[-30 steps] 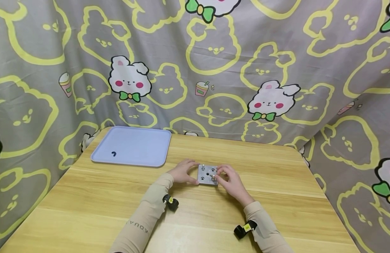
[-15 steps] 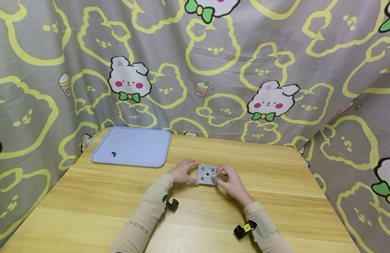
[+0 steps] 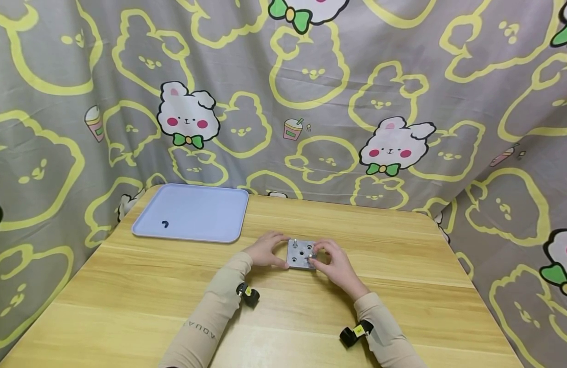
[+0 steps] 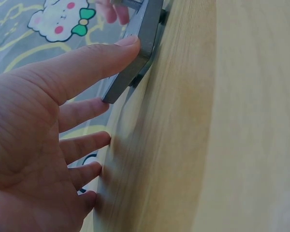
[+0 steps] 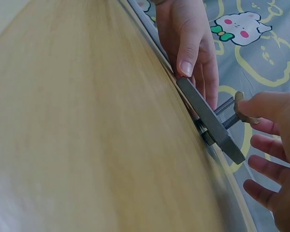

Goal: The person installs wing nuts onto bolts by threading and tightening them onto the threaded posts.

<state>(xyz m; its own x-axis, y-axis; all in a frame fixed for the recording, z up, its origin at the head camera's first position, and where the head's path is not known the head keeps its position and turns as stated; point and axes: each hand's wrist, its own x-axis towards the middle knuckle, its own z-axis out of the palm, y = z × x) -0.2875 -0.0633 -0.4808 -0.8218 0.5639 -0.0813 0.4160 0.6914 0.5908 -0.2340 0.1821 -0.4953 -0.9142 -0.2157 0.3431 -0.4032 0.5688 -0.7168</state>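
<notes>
A square grey metal plate [image 3: 294, 252] with several holes lies in front of me, raised off the table on the bolt heads [image 5: 208, 138] beneath it. Two threaded bolts stick up through it. One bolt [image 3: 295, 244] is bare at the far left corner. On the other, at the near right, sits a wing nut [image 5: 240, 104], part way up the thread [image 5: 229, 122]. My right hand [image 3: 337, 265] pinches this wing nut between thumb and index finger, its other fingers spread apart. With thumb and index finger on the left corners, my left hand [image 3: 263, 250] holds the plate.
A pale blue tray [image 3: 205, 212] lies at the back left of the wooden table [image 3: 141, 296], with a small dark curved piece [image 3: 165, 224] in it. A patterned curtain [image 3: 260, 76] hangs behind the table. Each forearm wears a black wrist camera [image 3: 355, 333].
My right thumb and index finger have shifted slightly around the wing nut, and its wings look turned. The left hand and the plate have stayed in place.
</notes>
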